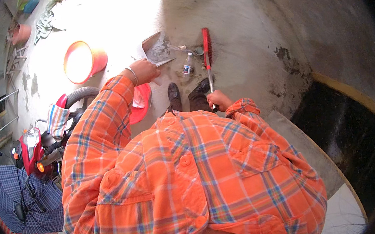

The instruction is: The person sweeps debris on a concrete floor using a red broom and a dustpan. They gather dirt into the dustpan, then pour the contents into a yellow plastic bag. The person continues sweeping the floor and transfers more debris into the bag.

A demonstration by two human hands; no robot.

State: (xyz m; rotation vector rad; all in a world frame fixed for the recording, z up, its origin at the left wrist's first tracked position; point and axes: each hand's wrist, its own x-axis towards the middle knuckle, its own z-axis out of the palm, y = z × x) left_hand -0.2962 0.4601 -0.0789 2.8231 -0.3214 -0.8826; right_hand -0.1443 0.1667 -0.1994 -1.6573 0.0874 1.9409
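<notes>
My left hand (145, 70), with a bracelet at the wrist, is closed on the near side of a dustpan (160, 49), whose open side faces right; glare hides part of it. My right hand (219, 100) grips the metal handle of a brush (207, 46) with a red head and dark red bristles, pointing away from me on the concrete floor. Between dustpan and brush are a clear plastic bottle (187, 65) with a label, a small round object (198, 50) and bits of litter (182, 47).
An orange-red bucket (94, 60) stands at the left, with a red basin (141, 104) nearer me, partly behind my sleeve. Farther left are a red motorcycle (31, 147), an open checked umbrella (28, 198) and a metal frame (6, 101). A wall rises at the right.
</notes>
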